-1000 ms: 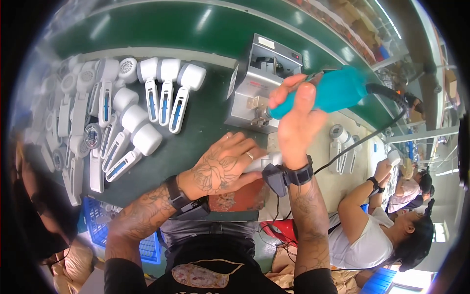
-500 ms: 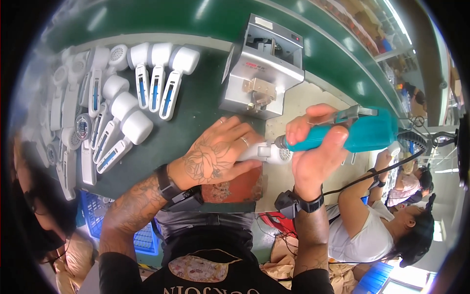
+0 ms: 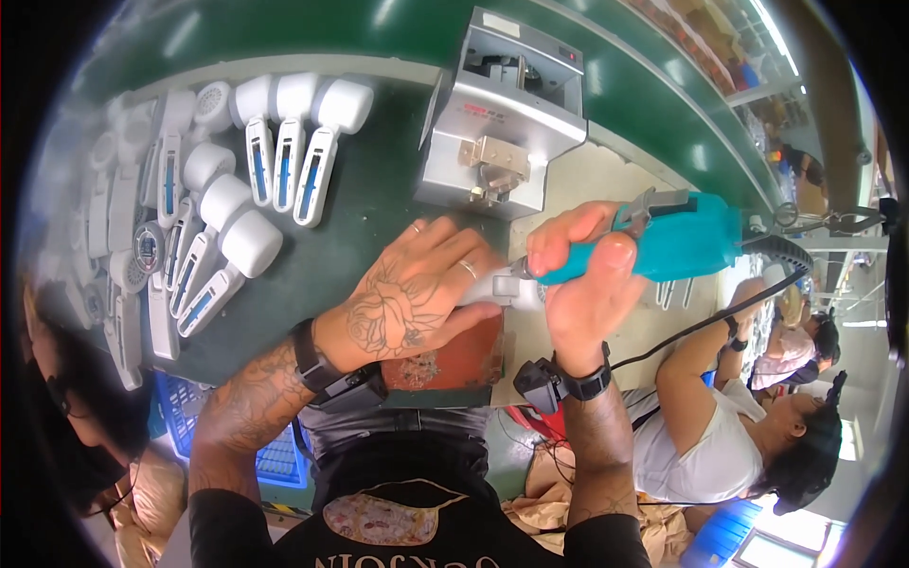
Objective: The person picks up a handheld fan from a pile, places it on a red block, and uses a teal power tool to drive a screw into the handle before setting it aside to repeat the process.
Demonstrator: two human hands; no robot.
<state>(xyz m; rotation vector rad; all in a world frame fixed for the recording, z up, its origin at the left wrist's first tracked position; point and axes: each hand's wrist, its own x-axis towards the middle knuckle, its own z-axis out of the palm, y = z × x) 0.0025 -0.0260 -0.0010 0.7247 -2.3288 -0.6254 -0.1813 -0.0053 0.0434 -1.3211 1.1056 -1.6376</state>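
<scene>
Right at the middle of the view, a small white plastic part (image 3: 500, 289) lies on an orange-brown pad (image 3: 454, 358) at the near edge of the table (image 3: 360, 237). The left hand (image 3: 412, 298) covers most of it, fingers curled down and closed over the part, pressing it against the pad; only its right end shows. The tip of a teal electric screwdriver (image 3: 663, 241) meets that exposed end. The right hand (image 3: 582, 284) is wrapped tightly around the screwdriver's body, thumb on top, holding it nearly level and pointed left. A black cable (image 3: 701, 327) runs from the tool's back end, down and away to the right.

Just beyond the hands stands a grey metal machine (image 3: 502, 123) with a small bracket on its front. To the left, on the green table top, lie rows of white handheld devices (image 3: 284, 142) with round heads and blue strips along their handles, some side by side, others heaped near the left edge. Both wrists carry black bands. A blue crate (image 3: 275, 464) sits below the table on the left. At the right, another person (image 3: 720, 435) in a white top sits at the same line.
</scene>
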